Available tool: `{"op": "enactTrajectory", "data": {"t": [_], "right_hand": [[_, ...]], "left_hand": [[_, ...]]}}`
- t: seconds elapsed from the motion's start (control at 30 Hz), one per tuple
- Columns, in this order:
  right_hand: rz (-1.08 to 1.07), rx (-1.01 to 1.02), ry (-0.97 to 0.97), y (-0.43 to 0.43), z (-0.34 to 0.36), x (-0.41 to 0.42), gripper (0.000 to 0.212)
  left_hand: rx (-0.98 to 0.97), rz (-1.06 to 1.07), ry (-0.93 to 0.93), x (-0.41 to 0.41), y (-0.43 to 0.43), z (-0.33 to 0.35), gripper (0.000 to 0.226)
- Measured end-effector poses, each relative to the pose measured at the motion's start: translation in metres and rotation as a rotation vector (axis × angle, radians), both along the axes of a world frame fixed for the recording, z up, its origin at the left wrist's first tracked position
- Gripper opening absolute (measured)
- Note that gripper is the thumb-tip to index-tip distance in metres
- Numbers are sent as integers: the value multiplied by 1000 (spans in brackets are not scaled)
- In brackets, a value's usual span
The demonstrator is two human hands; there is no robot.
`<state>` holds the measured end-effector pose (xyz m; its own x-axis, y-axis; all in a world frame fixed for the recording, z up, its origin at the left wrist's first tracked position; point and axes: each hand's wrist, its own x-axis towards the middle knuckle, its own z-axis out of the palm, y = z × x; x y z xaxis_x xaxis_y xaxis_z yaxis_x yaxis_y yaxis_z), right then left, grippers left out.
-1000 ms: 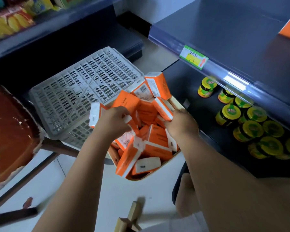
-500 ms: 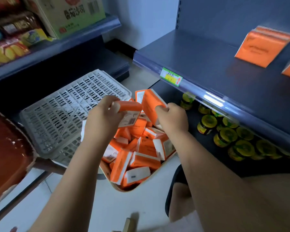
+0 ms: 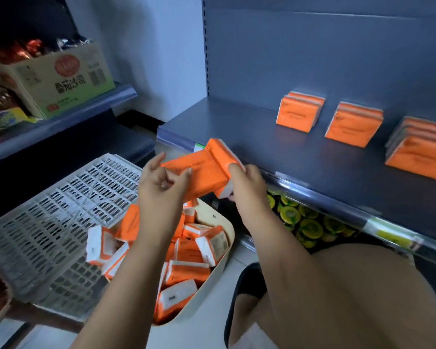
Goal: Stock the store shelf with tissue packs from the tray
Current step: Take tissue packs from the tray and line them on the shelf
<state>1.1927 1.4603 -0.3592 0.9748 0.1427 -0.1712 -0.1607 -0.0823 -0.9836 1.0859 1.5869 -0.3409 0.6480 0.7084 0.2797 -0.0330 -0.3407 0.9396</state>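
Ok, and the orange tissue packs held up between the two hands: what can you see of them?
The held tissue packs are a small bundle of orange, soft-wrapped packs with white ends and faint print on one face; the count is unclear. They are tilted in the air above the tray, close to the shelf front edge. The left hand holds the left end, the right hand grips the white right end.

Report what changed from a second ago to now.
Both hands rose out of the tray. The left hand and right hand each took hold of packs and now grip them together as one bundle of tissue packs, lifted toward the front edge of the shelf. Unchanged: the loose packs in the tray, the grey crate, the jars below.
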Motion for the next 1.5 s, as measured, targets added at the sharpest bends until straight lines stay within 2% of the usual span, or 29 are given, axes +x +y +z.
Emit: {"op": "enactTrajectory", "data": {"t": [0.07,0.13,0.2,0.33,0.37,0.47,0.53,0.63,0.73,0.83,0.9,0.97,1.13,1.27,1.37,1.5], "right_hand": [[45,118,78,-7,3,0,52],[81,239,125,-14,4,1,48],[114,351,127,-20,5,4,46],[78,503,211,-21,26,16,65],[52,534,245,-21,32,21,63],[19,571,293,-34,51,30,33],[32,613,281,-48,66,37,25],[64,661,178,-84,84,49,56],[171,557,114,-137,95,60,75],[210,361,40,-187,104,71,70],[157,226,-12,-210,109,77,73],[87,129,-54,-227,112,86,67],[-170,216,-53,-260,105,106,53],[-252,241,-36,-274,91,124,44],[-288,115,-128,-276,89,132,24],[-267,48,-226,-276,91,143,14]], "left_hand": [[-5,13,-46,7,-4,4,17],[-152,-27,-123,14,-10,10,46],[-299,-69,-175,18,-17,20,65],[-323,-111,-177,28,-21,25,66],[-325,-125,-180,30,-22,27,65],[-343,-195,-201,41,-27,33,65],[-347,-234,-221,50,-33,40,66],[-355,-307,-241,65,-46,50,64],[-300,-395,-226,85,-76,61,61],[-235,-510,-213,111,-118,70,56],[-199,-574,-189,128,-142,73,54],[-236,-603,-164,146,-158,78,51],[-393,-590,-112,190,-165,80,45],[-492,-546,-30,219,-159,67,51],[-544,-526,-36,234,-154,66,50],[-602,-529,-72,251,-145,63,47]]}}
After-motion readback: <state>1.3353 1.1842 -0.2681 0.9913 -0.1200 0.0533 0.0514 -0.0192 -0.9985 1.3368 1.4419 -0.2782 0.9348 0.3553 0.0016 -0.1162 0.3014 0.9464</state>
